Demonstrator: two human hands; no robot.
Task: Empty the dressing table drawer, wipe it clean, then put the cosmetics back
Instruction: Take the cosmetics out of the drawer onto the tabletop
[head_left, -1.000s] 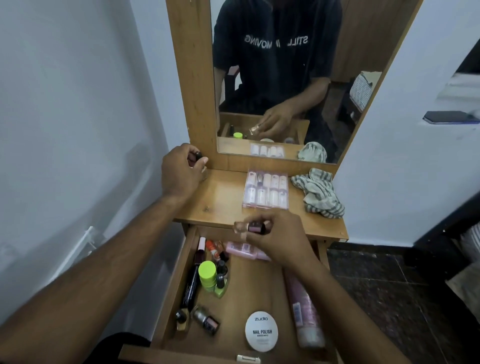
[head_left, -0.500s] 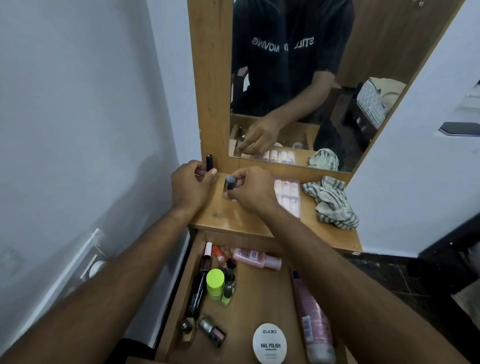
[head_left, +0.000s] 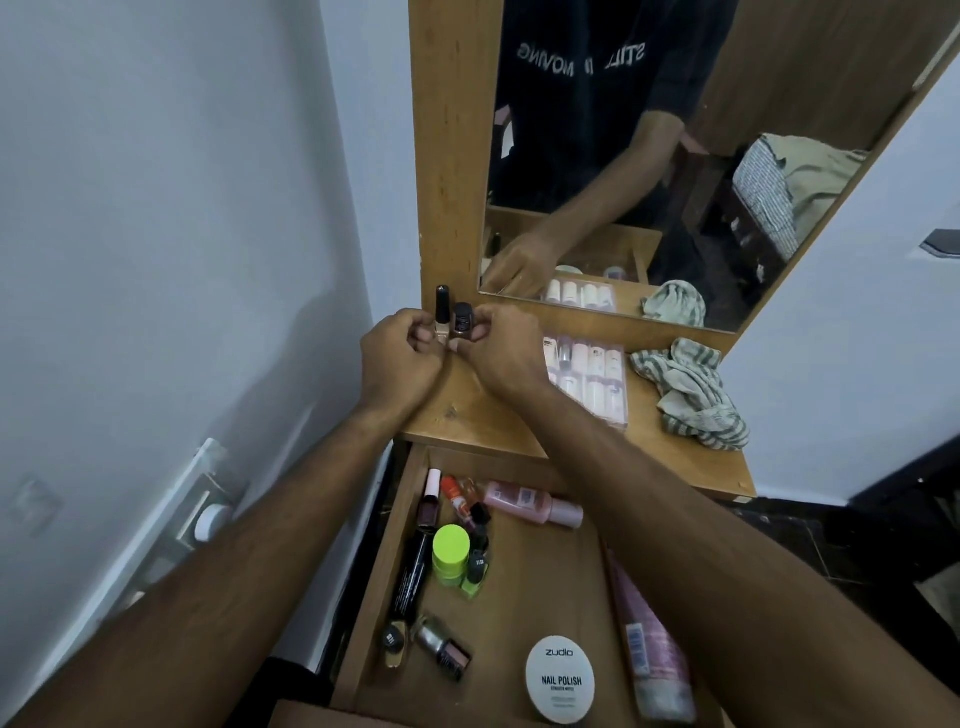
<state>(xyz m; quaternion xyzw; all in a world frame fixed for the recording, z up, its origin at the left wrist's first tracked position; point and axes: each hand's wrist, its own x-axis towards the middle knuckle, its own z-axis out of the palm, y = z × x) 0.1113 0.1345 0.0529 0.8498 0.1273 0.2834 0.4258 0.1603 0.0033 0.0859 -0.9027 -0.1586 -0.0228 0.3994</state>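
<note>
Two small nail polish bottles stand upright at the back left corner of the dressing table top (head_left: 670, 467), against the mirror frame. My left hand (head_left: 400, 358) pinches the pale bottle with the tall black cap (head_left: 442, 314). My right hand (head_left: 498, 348) pinches the dark bottle (head_left: 462, 325) right beside it. Below, the open drawer (head_left: 540, 582) holds several cosmetics: a lime-green jar (head_left: 451, 557), a black tube (head_left: 410, 577), a pink bottle (head_left: 530, 503), a round white nail polish remover tub (head_left: 560, 685) and a pink tube (head_left: 649, 660).
A clear box of pale bottles (head_left: 589, 376) lies on the table top right of my hands. A striped cloth (head_left: 691, 395) is bunched at the table's right end. The mirror (head_left: 675, 156) stands behind. A white wall runs close on the left.
My right hand carried the dark bottle up from above the drawer to the table's back left corner, beside the bottle in my left hand. Both bottles now stand side by side.
</note>
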